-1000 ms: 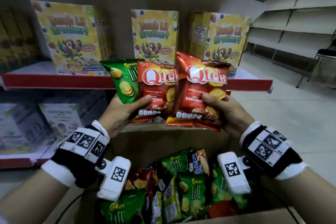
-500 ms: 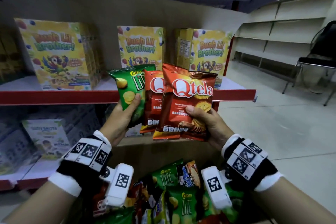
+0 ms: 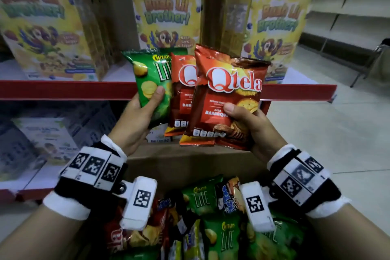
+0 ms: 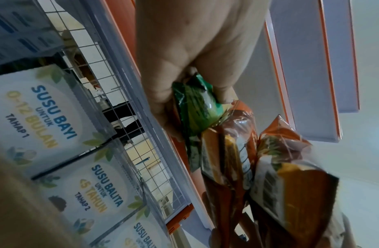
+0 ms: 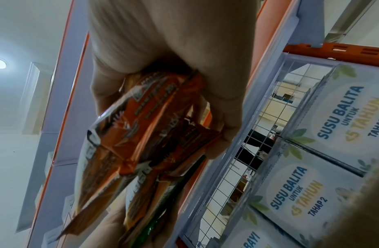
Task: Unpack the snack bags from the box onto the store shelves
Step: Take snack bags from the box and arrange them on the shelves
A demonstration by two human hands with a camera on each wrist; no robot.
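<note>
Now the left hand (image 3: 135, 120) pinches a green Lite bag (image 3: 152, 82), thumb on its front, with a red Qtela bag (image 3: 181, 95) tucked just behind. Beside it, the right hand (image 3: 251, 129) grips another Qtela bag (image 3: 228, 99). I think they should go up gently onto the red shelf (image 3: 63, 91), standing straight. Tall cereal boxes (image 3: 166, 12) fill much of it, so find a gap. Below, the box (image 3: 190, 164) holds many more bags.

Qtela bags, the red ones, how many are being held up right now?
2. One Qtela bag is in front, gripped by the right hand. The other Qtela bag sits behind it, beside the green Lite bag that the left hand grips. More could be hidden behind.
</note>
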